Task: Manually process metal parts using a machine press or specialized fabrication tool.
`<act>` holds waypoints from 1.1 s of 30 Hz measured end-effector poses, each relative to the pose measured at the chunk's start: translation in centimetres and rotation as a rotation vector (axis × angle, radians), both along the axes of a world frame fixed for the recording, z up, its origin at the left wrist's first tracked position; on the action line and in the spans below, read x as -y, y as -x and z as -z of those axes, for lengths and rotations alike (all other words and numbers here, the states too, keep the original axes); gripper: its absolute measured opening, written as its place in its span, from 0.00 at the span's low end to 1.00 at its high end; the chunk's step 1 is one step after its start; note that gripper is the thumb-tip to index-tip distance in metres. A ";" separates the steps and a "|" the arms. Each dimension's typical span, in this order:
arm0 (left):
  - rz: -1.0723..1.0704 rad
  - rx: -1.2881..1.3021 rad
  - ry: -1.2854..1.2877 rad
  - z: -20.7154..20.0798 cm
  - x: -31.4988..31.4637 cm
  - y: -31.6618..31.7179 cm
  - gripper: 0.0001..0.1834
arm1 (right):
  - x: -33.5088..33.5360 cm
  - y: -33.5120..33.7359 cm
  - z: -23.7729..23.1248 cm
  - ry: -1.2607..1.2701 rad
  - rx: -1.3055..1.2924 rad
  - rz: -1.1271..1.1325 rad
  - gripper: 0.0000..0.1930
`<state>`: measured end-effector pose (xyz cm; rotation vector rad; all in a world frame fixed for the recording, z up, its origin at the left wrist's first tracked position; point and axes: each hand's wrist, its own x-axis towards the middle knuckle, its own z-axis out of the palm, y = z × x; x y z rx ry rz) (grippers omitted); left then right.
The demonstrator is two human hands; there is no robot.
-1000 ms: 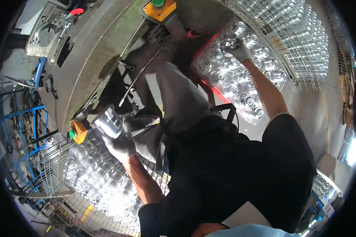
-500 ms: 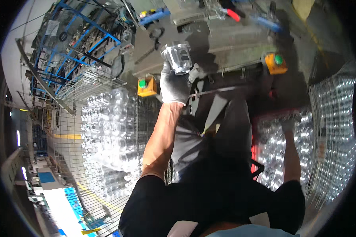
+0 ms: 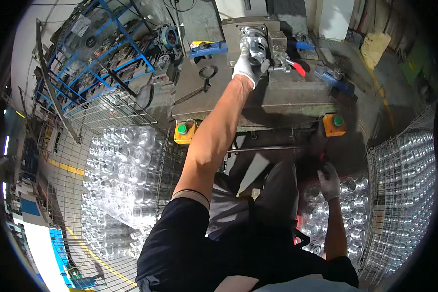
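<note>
My left hand (image 3: 248,69), in a white glove, is closed round a shiny metal cylindrical housing (image 3: 254,45). The housing sits at a steel fixture block (image 3: 231,31) on the machine bed, beside a toggle clamp with a red handle (image 3: 296,67). My right hand (image 3: 329,182), also gloved, hovers low on the right above a bin of similar metal housings (image 3: 348,214). Its fingers look loosely apart, and I see nothing in them.
Orange boxes with green buttons (image 3: 184,130) (image 3: 334,125) flank the bed's front edge. Wire cages full of metal housings stand to the left (image 3: 121,180) and right (image 3: 404,194). A ring-ended tool (image 3: 207,73) and blue-handled tools (image 3: 208,49) lie on the bed.
My left hand has carried the housing forward and right, up to the fixture. The right hand has risen out from among the housings in the right bin. The view has shifted with the head.
</note>
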<state>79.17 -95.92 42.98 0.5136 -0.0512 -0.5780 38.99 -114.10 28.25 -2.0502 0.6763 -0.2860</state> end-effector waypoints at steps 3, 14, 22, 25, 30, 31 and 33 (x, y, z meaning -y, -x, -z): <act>-0.127 0.013 -0.268 -3.1 -0.9 1.9 0.29 | -2.1 -4.2 -3.9 0.065 0.032 -0.096 0.27; -0.416 0.147 -0.538 1.9 0.3 -6.0 0.25 | -6.5 -18.6 -16.0 0.632 0.523 -0.165 0.24; -0.152 0.073 -0.491 -1.0 -0.7 -3.4 0.29 | -2.1 -32.6 -17.5 0.568 0.690 -0.109 0.16; -0.311 0.052 -0.664 -3.4 -1.4 -1.6 0.35 | 0.0 -36.0 -17.3 0.762 0.539 -0.040 0.23; -0.513 0.500 -1.111 -3.7 -6.1 0.0 0.37 | 2.1 -42.3 -16.2 0.905 0.110 -0.031 0.29; -0.652 0.576 -1.211 -4.4 -8.5 2.9 0.34 | 4.4 -42.5 -13.0 1.439 0.522 -0.144 0.26; -0.856 0.727 -1.228 -2.5 -15.5 7.8 0.21 | 1.2 -39.9 -6.5 1.378 0.052 -0.090 0.17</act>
